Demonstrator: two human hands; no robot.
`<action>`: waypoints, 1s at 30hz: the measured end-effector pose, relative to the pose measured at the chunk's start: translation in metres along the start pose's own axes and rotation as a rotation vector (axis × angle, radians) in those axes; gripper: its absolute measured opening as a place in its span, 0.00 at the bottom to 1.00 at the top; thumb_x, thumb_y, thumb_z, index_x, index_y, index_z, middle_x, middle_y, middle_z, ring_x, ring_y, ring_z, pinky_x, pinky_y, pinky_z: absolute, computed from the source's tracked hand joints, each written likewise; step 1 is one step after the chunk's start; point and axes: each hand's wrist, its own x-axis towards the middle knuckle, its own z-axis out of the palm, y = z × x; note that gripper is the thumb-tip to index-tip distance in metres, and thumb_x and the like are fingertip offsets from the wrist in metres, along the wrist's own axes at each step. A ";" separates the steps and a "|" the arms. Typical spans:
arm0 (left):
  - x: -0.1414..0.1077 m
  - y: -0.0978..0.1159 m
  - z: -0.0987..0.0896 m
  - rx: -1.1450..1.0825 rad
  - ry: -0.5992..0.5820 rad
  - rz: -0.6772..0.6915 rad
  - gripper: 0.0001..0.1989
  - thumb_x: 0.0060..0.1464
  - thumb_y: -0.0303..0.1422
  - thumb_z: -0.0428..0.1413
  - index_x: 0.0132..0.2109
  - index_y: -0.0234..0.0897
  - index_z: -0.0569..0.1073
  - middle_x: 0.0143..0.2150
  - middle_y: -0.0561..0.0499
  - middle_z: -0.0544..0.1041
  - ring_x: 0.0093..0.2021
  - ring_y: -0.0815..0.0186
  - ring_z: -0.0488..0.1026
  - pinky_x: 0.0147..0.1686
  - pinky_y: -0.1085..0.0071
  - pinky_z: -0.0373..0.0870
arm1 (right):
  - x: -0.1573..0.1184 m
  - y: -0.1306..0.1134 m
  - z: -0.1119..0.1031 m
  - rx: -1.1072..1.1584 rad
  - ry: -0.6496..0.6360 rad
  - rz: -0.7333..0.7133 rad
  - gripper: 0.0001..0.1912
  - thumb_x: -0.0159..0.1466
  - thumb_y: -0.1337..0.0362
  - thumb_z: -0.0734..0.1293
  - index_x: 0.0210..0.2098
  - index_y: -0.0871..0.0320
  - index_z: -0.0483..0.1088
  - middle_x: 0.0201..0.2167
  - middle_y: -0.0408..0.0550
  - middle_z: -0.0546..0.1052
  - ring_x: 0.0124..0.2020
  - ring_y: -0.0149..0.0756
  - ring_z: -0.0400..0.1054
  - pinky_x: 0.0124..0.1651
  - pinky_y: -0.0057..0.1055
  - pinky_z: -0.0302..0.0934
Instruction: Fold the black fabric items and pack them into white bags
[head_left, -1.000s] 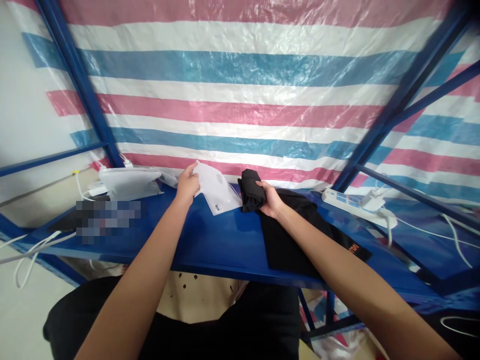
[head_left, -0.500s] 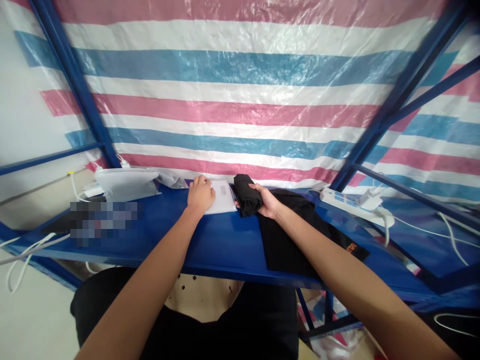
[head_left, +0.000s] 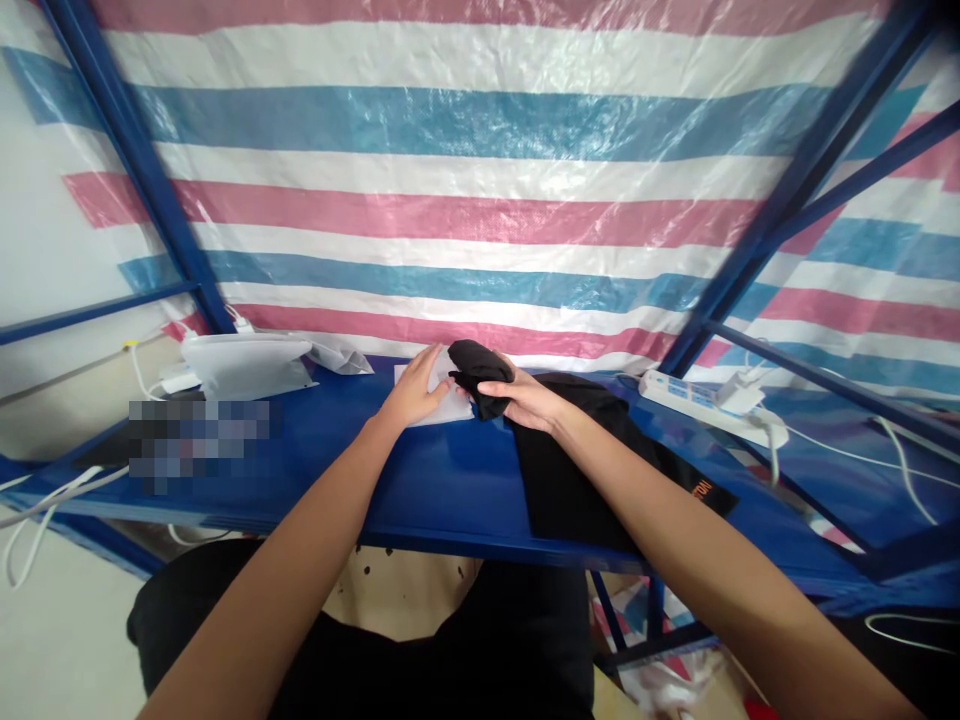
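My right hand (head_left: 525, 396) grips a rolled bundle of black cloth (head_left: 480, 370), thumb on the near side and the other fingers mostly hidden behind it. The bundle is tilted over the right end of a whitish translucent plastic bag (head_left: 450, 408) on the blue table. On the bag's left part rests my left hand (head_left: 411, 390), fingers stretched and thumb spread apart, close to the bundle. Some of the bag's film stands up between its thumb and fingers; whether they pinch it is unclear. Under my right forearm lies a spread black cloth (head_left: 555, 490) with orange lettering.
A blue metal table (head_left: 442, 490) stands against a striped plastic sheet (head_left: 465, 220). On the left are another translucent bag (head_left: 251, 368), cables and a blurred-out patch. A white power strip (head_left: 697, 405) with plugs lies at right. Blue frame posts (head_left: 142, 150) rise on both sides.
The black bundle has tipped and shifted slightly left over the bag. My left hand's fingers have stretched out and the thumb has spread; the bag's film has risen beside them.
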 end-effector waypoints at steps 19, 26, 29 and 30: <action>0.011 0.008 -0.012 -1.259 0.314 -0.653 0.10 0.72 0.39 0.59 0.45 0.37 0.78 0.40 0.46 0.82 0.37 0.65 0.80 0.35 0.70 0.77 | 0.011 -0.003 -0.020 0.083 0.307 -0.070 0.24 0.52 0.63 0.88 0.33 0.55 0.71 0.29 0.39 0.81 0.29 0.32 0.78 0.28 0.26 0.71; 0.008 0.002 -0.025 -1.367 0.138 -0.756 0.18 0.74 0.42 0.51 0.43 0.37 0.80 0.41 0.37 0.82 0.45 0.56 0.83 0.44 0.63 0.84 | 0.012 -0.003 -0.026 0.135 0.251 -0.115 0.13 0.60 0.66 0.82 0.40 0.55 0.78 0.39 0.45 0.86 0.38 0.36 0.80 0.46 0.34 0.81; 0.003 0.004 -0.030 -1.445 0.011 -0.665 0.41 0.69 0.66 0.39 0.51 0.38 0.81 0.54 0.30 0.82 0.59 0.46 0.80 0.53 0.54 0.82 | 0.016 -0.003 -0.030 0.167 0.280 -0.122 0.10 0.62 0.68 0.80 0.40 0.55 0.78 0.39 0.46 0.86 0.38 0.36 0.80 0.47 0.34 0.82; 0.002 0.005 -0.032 -1.457 -0.033 -0.620 0.48 0.64 0.72 0.34 0.53 0.38 0.81 0.58 0.29 0.81 0.63 0.44 0.78 0.55 0.53 0.81 | 0.017 -0.005 -0.031 0.172 0.295 -0.120 0.09 0.63 0.68 0.79 0.41 0.56 0.78 0.39 0.46 0.86 0.37 0.36 0.80 0.47 0.34 0.82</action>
